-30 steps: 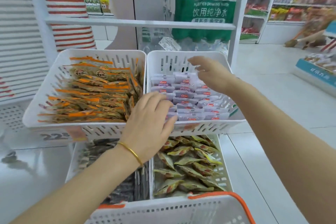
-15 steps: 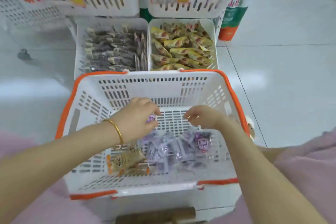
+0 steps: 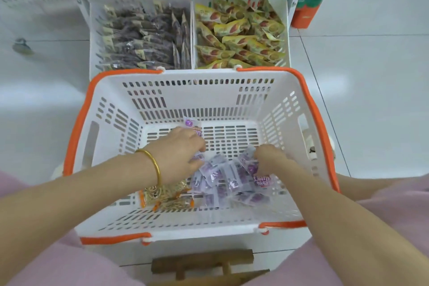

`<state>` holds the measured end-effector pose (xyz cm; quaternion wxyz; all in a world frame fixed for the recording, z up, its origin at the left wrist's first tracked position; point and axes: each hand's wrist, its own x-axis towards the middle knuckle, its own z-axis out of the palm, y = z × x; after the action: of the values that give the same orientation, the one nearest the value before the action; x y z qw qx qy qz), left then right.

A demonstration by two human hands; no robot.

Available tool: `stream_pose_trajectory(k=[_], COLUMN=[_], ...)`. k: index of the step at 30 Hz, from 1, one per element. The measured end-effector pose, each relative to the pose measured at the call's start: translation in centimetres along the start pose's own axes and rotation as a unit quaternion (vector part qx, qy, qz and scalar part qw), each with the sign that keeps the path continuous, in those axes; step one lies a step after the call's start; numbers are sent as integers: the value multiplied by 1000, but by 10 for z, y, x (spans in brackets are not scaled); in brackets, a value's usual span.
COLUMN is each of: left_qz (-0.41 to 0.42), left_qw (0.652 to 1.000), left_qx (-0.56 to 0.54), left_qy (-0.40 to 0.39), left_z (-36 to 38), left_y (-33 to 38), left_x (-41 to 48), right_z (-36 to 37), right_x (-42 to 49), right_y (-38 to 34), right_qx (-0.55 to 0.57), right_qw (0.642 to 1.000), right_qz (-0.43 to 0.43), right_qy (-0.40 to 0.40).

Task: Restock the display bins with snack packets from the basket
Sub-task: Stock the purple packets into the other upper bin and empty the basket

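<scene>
Purple packets partly hidden beneath both hands; right fingers blurred.

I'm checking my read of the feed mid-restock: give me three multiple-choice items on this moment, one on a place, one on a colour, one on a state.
1. Where does the pile of purple packets lie?
A. In the basket, on its floor
B. In the lower right display bin
C. On the floor tiles

2. What colour is the basket's rim trim?
A. Blue
B. Orange
C. Green

3. What is the left hand doing?
A. Resting flat and empty on the basket's edge
B. Closed on purple packets inside the basket
C. Reaching into an upper bin

Answers:
1 A: the pile sits on the slotted bottom, between both hands.
2 B: orange bands run along the basket's sides and corners.
3 B: purple packets stick out past its fingers, while the right hand pinches at the pile.
</scene>
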<state>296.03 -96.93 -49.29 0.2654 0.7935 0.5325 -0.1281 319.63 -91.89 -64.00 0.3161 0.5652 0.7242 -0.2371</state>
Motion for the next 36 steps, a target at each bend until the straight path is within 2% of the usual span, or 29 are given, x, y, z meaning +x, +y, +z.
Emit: stream_pose_trajectory(k=[2, 4, 8, 10, 12, 13, 16, 17, 18, 19, 22, 23, 26, 33, 34, 36], left_qz=[-12, -23, -40, -46, -54, -57, -71, -74, -76, -77, -88, -92, -98, -105, -114, -140], left_qw=[1000, 998, 996, 996, 996, 996, 996, 995, 995, 995, 994, 993, 992, 991, 990, 985], left_qx=[8, 13, 12, 13, 8, 5, -20, -31, -41, -49, -56, -55, -56, -70, -76, -98], left_qy=[-26, -52, -76, -75, -70, -66, -55, -52, -48, -44, -40, -44, -54, -35, -34, -26], left_z=[4, 8, 10, 11, 13, 15, 19, 19, 20, 20, 24, 25, 28, 21, 19, 15], left_y=[-3, -4, -9, -12, -18, -21, -30, -32, -34, -36, -44, -46, -50, -48, -48, -47], left_x=[0, 0, -1, -2, -4, -5, -11, -13, -15, -17, -23, -25, -24, -15, -14, -12], right_z=[-13, -24, -37, -36, -33, -32, -29, -29, -29, -29, -29, -29, -32, -32, -34, -41], right_x=[3, 4, 7, 16, 27, 32, 46, 51, 56, 61, 74, 77, 83, 72, 67, 53], right_y=[-2, -6, -31, -48, -62, -68, -82, -88, -94, -101, -118, -123, -132, -132, -126, -110], right_qx=[66, 168, 408, 536, 672, 710, 780, 792, 793, 781, 713, 697, 668, 653, 660, 707], right_qw=[996, 982, 909, 843, 740, 703, 620, 604, 603, 620, 700, 717, 744, 756, 749, 704], right_qz=[-47, -69, -76, -47, -13, -2, 20, 35, 46, 49, 32, 25, 2, -28, -33, -59], right_qy=[-41, -42, 16, 28, -20, -47, -85, -80, -70, -55, -2, 12, 28, 48, 38, -22])
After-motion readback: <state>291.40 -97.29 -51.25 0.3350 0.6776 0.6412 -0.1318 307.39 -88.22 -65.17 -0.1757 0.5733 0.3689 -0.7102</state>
